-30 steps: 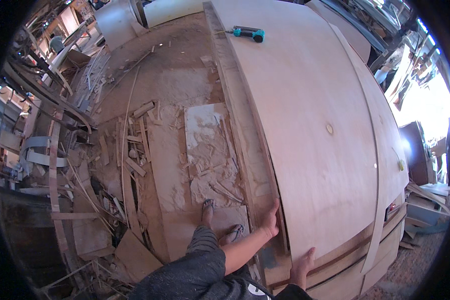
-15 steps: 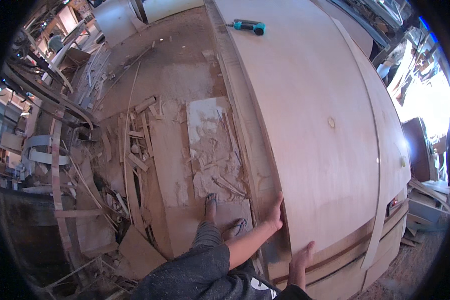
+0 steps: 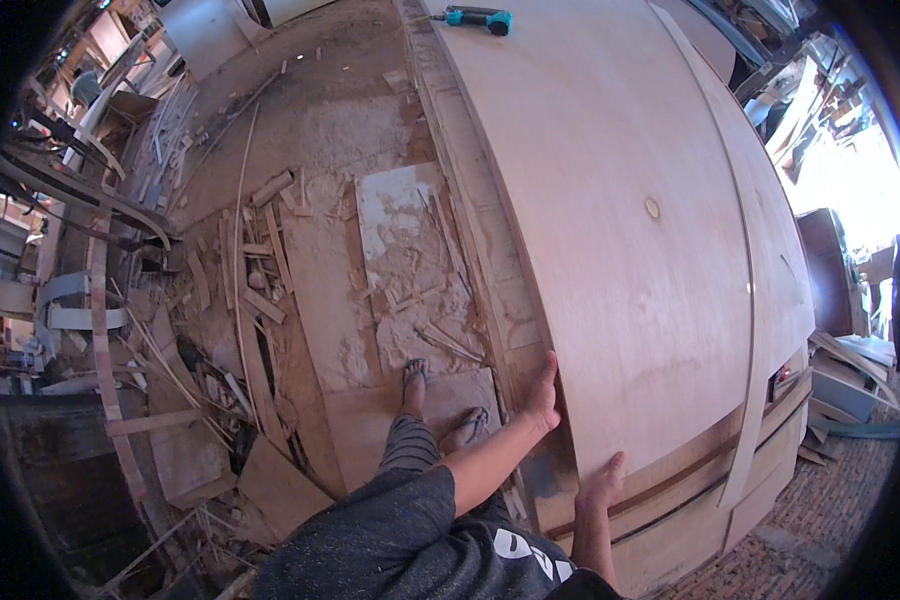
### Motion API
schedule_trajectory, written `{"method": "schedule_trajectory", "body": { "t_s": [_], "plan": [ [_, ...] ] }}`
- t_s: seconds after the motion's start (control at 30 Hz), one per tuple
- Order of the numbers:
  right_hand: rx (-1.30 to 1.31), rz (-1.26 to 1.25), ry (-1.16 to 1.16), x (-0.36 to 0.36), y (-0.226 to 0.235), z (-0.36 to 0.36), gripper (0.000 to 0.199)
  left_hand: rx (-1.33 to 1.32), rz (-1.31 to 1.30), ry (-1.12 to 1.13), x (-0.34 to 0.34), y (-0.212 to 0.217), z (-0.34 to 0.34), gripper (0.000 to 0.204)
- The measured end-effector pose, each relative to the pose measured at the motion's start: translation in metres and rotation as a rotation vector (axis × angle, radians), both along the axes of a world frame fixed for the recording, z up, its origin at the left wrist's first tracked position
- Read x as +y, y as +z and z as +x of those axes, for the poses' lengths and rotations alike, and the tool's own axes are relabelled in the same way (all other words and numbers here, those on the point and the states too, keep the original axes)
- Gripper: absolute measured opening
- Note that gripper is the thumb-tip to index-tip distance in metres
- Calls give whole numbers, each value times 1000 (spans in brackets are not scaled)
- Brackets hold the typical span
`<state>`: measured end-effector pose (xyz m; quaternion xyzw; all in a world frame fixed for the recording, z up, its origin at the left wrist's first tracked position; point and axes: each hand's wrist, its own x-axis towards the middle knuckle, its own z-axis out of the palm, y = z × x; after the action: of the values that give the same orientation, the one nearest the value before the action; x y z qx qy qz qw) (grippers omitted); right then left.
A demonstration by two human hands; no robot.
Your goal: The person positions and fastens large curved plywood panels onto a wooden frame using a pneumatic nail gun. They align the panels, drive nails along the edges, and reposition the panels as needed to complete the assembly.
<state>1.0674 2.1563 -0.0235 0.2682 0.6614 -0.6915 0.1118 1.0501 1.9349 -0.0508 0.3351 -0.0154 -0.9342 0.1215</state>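
Observation:
A large pale plywood sheet [image 3: 630, 270] lies on a stack of wood panels [image 3: 660, 525], with a round knot mark near its middle. My left hand [image 3: 542, 398] presses against the sheet's long left edge; its other fingers are hidden under or behind that edge. At the near left corner my right hand [image 3: 601, 483] grips the sheet, thumb on top and remaining fingers out of sight. On the sheet's far end rests a teal and black power tool [image 3: 475, 18], lying on its side. A narrow wooden strip [image 3: 748, 290] runs lengthwise along the sheet's right side.
Sawdust and wood offcuts [image 3: 260, 270] litter the floor to my left. My sandalled feet stand on a flat board [image 3: 365, 430] beside the stack. Curved metal framework [image 3: 80, 185] stands far left. At the right are piled scraps [image 3: 850, 380] and a brick floor [image 3: 820, 510].
The view has shifted, so the sheet and power tool sit higher in the picture. Both hands keep nearly the same places on the sheet's edge and corner.

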Motion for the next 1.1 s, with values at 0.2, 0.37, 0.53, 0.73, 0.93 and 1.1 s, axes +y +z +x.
{"method": "schedule_trajectory", "body": {
  "t_s": [0.2,0.37,0.53,0.73,0.93,1.1],
  "plan": [
    [-97,90,60,-23,33,1,65,-42,-92,-8,-4,0,4,97],
    [-89,117,194,0,29,-3,65,-268,-143,4,-4,32,2,89],
    [-44,-253,48,5,1,-3,65,-503,-252,-26,-7,41,-2,83],
    [-60,-249,91,7,4,-4,64,-665,-451,-374,-25,63,16,67],
    [-96,-10,267,33,-42,-9,58,-519,-820,-532,-107,61,127,47],
    [-169,-14,240,-107,0,-19,47,-813,-936,-331,-225,-29,238,34]
  ]
}}
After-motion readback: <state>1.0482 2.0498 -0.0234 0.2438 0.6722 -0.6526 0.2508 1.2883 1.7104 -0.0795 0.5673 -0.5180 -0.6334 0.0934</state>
